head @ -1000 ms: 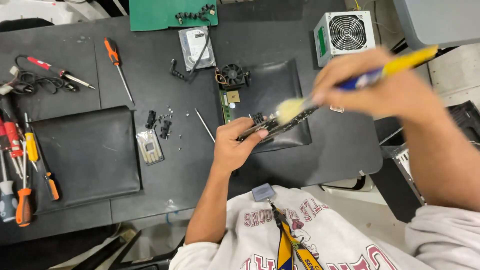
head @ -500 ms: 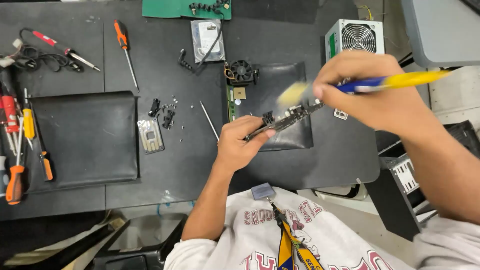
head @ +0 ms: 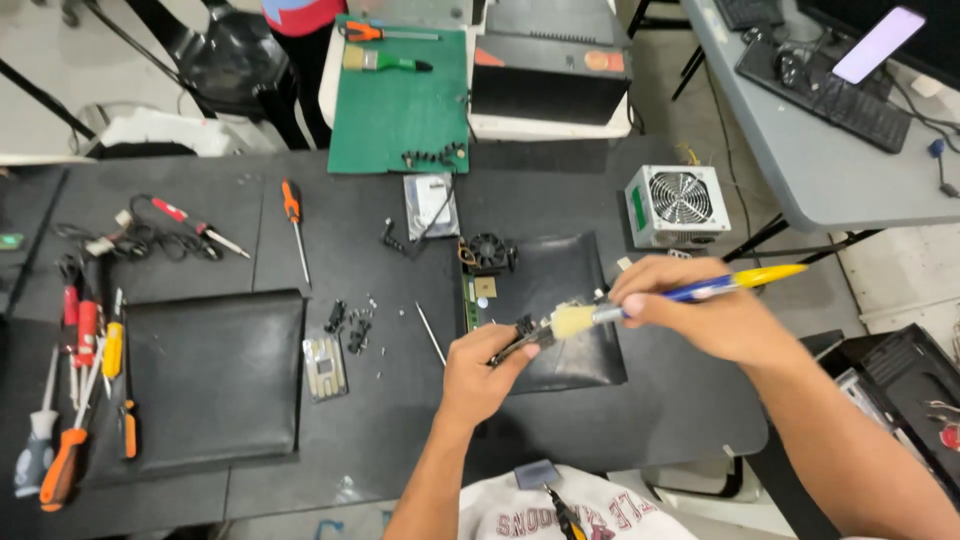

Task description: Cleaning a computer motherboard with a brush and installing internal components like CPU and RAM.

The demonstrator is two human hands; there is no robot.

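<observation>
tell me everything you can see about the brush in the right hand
The brush has a yellow and blue handle, a metal-looking ferrule and pale, cream bristles. The right hand grips it mid-handle, nearly level, yellow end pointing right. Its bristles rest on the small dark part that the left hand holds above the black mat.

Right hand [head: 715,318] lower than before, dropped closer to left hand [head: 480,372]. Brush [head: 640,305] flatter, handle no longer angled up so steeply; bristles now just beyond left fingertips, over end of held dark part [head: 522,338], where earlier they stood slightly above it. Left hand's grip on part unchanged in place.
</observation>
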